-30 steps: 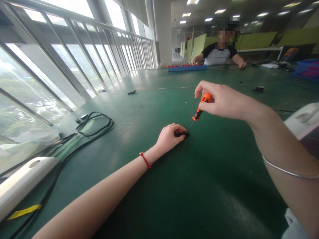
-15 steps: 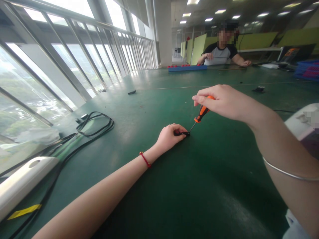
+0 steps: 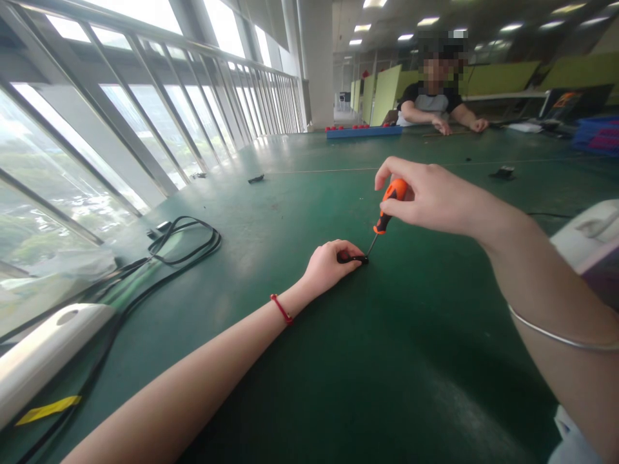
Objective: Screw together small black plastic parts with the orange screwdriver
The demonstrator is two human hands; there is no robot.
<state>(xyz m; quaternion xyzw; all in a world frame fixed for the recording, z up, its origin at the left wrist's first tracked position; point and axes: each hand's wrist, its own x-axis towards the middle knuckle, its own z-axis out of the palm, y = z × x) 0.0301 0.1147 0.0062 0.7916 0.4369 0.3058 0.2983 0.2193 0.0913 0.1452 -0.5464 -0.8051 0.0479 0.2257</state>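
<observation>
My left hand (image 3: 329,267) rests on the green tabletop (image 3: 271,225), its fingers closed around a small black part (image 3: 356,259) whose kind I cannot make out. An orange and black screwdriver (image 3: 395,189) leans over it, held by the handle between the thumb and fingers of my right hand (image 3: 420,193). The screwdriver's metal tip meets the right end of the black part. The left end of that part is mostly hidden by my fingers.
Black cables (image 3: 193,241) and a white power strip (image 3: 62,341) lie at left, near yellow tape (image 3: 48,410). Across the table a person (image 3: 430,106) sits beyond a long blue tray (image 3: 362,132) with red pieces. A metal railing (image 3: 193,58) runs along the left.
My right hand's fingers have opened and shifted round the screwdriver handle, which now stands a little more upright. My left hand keeps its place. The person opposite has lowered one hand to the table.
</observation>
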